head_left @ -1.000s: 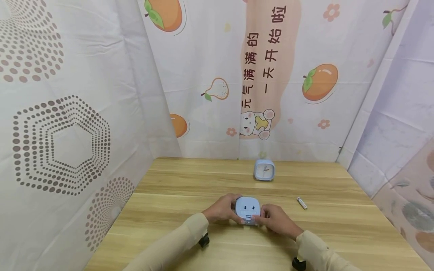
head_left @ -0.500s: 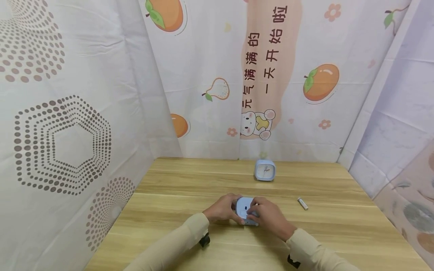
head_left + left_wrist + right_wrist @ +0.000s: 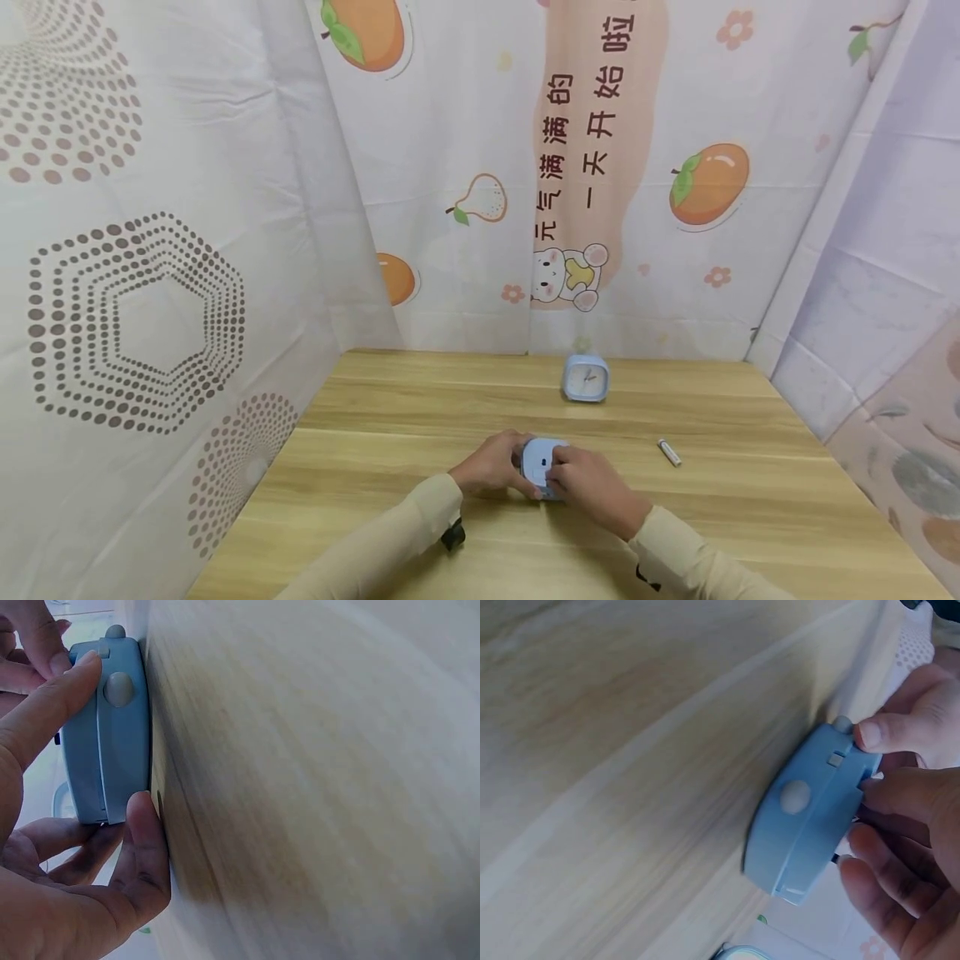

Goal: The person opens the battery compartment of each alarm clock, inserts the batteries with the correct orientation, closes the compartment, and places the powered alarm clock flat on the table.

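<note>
Worktop (image 3: 375, 417) of pale, wood-grained finish fills the lower half of the head view, and a pale blue case (image 3: 534, 463) lies flat on it, just right of the frame's lower centre. The left hand (image 3: 495, 462) grips this case from its left side, thumb on the near edge and the other fingers bent around the side. The right hand (image 3: 596, 487) reaches in from the right, its fingers curled over the upward face and touching it near the edge (whether they pinch anything there, I cannot tell). Two rounded grey feet (image 3: 118, 688) stick out of the near side in the left wrist view. Right of centre lies a white battery (image 3: 670, 452), apart from both hands. Farther back, a pale blue clock (image 3: 586, 379) stands before a printed curtain (image 3: 450, 100).
</note>
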A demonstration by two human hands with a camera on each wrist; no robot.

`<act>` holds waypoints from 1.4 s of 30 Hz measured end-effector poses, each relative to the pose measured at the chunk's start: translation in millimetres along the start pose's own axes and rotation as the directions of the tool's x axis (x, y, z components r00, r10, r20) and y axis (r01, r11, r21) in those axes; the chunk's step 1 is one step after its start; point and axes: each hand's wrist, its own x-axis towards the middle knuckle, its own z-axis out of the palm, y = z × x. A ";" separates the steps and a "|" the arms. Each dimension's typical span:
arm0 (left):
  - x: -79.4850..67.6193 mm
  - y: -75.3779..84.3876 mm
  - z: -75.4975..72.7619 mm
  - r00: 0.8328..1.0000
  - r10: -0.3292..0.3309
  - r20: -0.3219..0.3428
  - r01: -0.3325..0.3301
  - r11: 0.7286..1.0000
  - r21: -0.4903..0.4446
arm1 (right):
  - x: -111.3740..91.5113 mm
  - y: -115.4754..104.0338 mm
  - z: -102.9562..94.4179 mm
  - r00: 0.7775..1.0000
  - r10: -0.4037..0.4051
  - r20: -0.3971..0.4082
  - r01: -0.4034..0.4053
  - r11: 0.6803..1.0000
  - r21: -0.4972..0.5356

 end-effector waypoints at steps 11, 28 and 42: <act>-5.3 1.6 -0.5 1.000 0.019 -0.007 -0.019 1.000 -0.014 | -3.3 0.8 5.5 0.999 -0.037 -0.033 0.037 0.999 0.006; -5.3 1.7 -1.1 0.999 0.034 0.015 -0.034 0.999 -0.002 | -7.6 5.7 7.4 0.985 0.113 -0.131 -0.093 0.984 0.151; -7.9 2.8 -2.4 1.000 0.029 0.002 -0.029 0.999 0.021 | -10.2 11.9 5.0 0.952 0.291 -0.090 -0.236 0.892 0.386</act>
